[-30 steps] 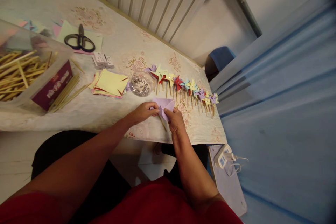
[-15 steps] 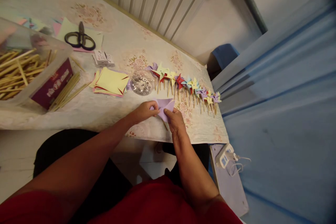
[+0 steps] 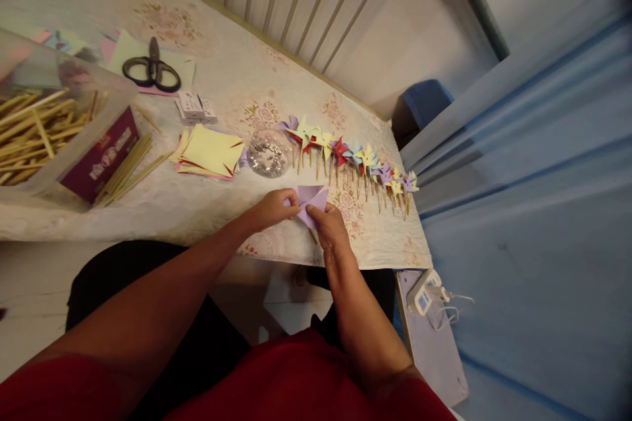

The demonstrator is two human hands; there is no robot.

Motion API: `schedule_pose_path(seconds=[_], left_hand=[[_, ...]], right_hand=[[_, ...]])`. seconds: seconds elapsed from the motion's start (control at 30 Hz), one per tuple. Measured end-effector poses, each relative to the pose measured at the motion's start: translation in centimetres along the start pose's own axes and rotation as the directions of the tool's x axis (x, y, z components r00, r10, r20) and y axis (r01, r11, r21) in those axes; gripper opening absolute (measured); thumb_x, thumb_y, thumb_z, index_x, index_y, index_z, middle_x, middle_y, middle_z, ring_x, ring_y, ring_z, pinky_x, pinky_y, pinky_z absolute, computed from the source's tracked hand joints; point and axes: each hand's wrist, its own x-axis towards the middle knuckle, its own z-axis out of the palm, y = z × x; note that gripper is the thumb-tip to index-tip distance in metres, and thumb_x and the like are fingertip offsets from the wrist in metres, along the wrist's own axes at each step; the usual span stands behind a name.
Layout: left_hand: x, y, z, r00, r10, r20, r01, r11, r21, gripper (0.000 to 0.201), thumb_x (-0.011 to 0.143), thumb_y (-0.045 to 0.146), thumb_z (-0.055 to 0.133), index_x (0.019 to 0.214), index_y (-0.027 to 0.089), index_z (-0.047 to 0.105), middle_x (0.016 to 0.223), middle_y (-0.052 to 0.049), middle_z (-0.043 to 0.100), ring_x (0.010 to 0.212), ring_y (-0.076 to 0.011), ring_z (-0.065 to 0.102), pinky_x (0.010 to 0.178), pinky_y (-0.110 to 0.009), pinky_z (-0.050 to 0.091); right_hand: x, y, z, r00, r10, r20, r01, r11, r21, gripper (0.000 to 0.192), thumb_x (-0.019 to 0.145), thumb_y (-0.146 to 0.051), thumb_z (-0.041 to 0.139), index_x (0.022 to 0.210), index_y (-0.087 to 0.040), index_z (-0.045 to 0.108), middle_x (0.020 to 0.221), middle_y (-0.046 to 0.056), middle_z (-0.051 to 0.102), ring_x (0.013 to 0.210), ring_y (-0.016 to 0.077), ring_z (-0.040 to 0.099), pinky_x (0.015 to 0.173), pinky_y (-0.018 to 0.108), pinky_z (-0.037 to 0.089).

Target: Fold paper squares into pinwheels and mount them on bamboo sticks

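Two hands on one bit of purple paper (image 3: 313, 195): the left hand (image 3: 273, 207) has its fingers pinched tight at the left edge, while the right hand (image 3: 332, 225) grips the lower right side, thumb pressed on top. So the paper's between them, partly folded, above the near edge of the tabletop (image 3: 197, 210). A wooden stick (image 3: 313, 235) pokes out below it, can't tell if it's attached or just lying there.

Just beyond the hands is a round clear tub (image 3: 287, 164) of shiny metal bits, and to its right a long row of colorful pinwheels (image 3: 340, 150) on sticks. Left of the tub you've got a messy stack of cut paper squares (image 3: 210, 150), yellow on top, with some little white boxes (image 3: 191, 106) just behind. Further left, black-handled scissors (image 3: 158, 74) lie on more paper, near a see-through bin (image 3: 116, 95) loaded with sticks.
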Motion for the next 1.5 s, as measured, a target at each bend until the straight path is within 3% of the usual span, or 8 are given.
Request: schedule_pose_path(seconds=[0.33,0.47,0.67,0.83,0.93,1.03,1.27,1.5], left_hand=[[-0.1,-0.2,0.2,1.0,-0.001,-0.006,0.001,1.0,0.023,0.014,0.073,0.029,0.061,0.066,0.018,0.056,0.064,0.002,0.058,0.066,-0.0144,0.053,0.065,-0.027,0.039],[0.0,-0.6,0.9,0.996,-0.087,-0.037,0.079,0.982,-0.171,0.016,0.073,0.029,0.064,0.079,0.019,0.053,0.064,0.004,0.058,0.062,-0.0139,0.058,0.063,-0.027,0.043],[0.3,-0.5,1.4,0.958,-0.261,-0.121,0.112,0.728,-0.677,0.056,0.066,0.027,0.079,0.11,0.02,0.044,0.083,0.001,0.065,0.072,-0.0152,0.066,0.074,-0.035,0.054],[0.1,-0.7,1.3,0.951,-0.31,0.001,0.16,0.489,-0.858,0.045,0.064,0.028,0.083,0.1,0.017,0.06,0.097,-0.004,0.068,0.085,-0.016,0.066,0.084,-0.034,0.052],[-0.2,-1.1,1.8,0.958,-0.267,0.102,0.227,0.495,-0.839,0.044,0.065,0.031,0.084,0.104,0.017,0.067,0.106,-0.007,0.069,0.093,-0.0165,0.065,0.086,-0.03,0.049],[-0.4,-1.2,2.7,0.958,-0.261,0.118,0.242,0.518,-0.821,0.045,0.065,0.031,0.084,0.106,0.019,0.069,0.107,-0.007,0.07,0.095,-0.0166,0.064,0.087,-0.03,0.048],[-0.3,-0.4,3.4,0.954,-0.286,-0.093,0.069,0.509,-0.858,0.05,0.057,0.025,0.085,0.103,0.015,0.067,0.091,-0.002,0.068,0.082,-0.0139,0.062,0.079,-0.028,0.049],[0.1,-0.8,3.3,0.917,-0.344,-0.2,0.036,0.572,-0.82,0.049,0.056,0.025,0.08,0.102,0.015,0.067,0.084,0.0,0.067,0.078,-0.0143,0.06,0.072,-0.026,0.047]], right_hand=[[0.9,1.5,-0.5,0.993,-0.09,-0.08,0.066,0.963,-0.261,0.027,0.061,-0.035,0.074,0.08,-0.016,0.071,0.066,-0.002,0.067,0.059,0.0132,0.057,0.06,0.025,0.044],[1.1,1.7,-0.5,0.984,-0.123,-0.126,0.085,0.958,-0.273,0.025,0.063,-0.035,0.073,0.08,-0.017,0.071,0.068,-0.001,0.069,0.061,0.014,0.058,0.058,0.024,0.044],[1.5,2.0,-0.1,0.977,-0.109,-0.184,0.108,0.994,-0.012,0.027,0.062,-0.031,0.074,0.085,-0.017,0.068,0.074,-0.002,0.07,0.066,0.0145,0.062,0.064,0.025,0.05],[1.8,1.8,0.5,0.953,-0.136,-0.271,0.171,0.979,0.111,0.027,0.062,-0.028,0.073,0.085,-0.017,0.065,0.068,-0.005,0.066,0.062,0.0119,0.058,0.064,0.024,0.051],[1.8,1.6,0.9,0.945,-0.147,-0.291,0.198,0.968,0.154,0.028,0.063,-0.028,0.072,0.088,-0.017,0.064,0.07,-0.005,0.066,0.064,0.0117,0.059,0.065,0.024,0.051],[1.7,1.5,1.4,0.944,-0.141,-0.299,0.2,0.964,0.177,0.028,0.063,-0.028,0.071,0.087,-0.017,0.063,0.07,-0.005,0.065,0.065,0.0117,0.059,0.067,0.024,0.05],[1.4,2.7,2.9,0.943,-0.133,-0.306,0.186,0.971,0.152,0.024,0.064,-0.029,0.069,0.084,-0.016,0.064,0.068,-0.004,0.063,0.065,0.013,0.057,0.064,0.025,0.048],[1.3,3.4,4.1,0.946,-0.135,-0.293,0.185,0.971,0.149,0.023,0.066,-0.027,0.067,0.086,-0.016,0.066,0.071,-0.004,0.065,0.065,0.0122,0.057,0.065,0.024,0.048]])
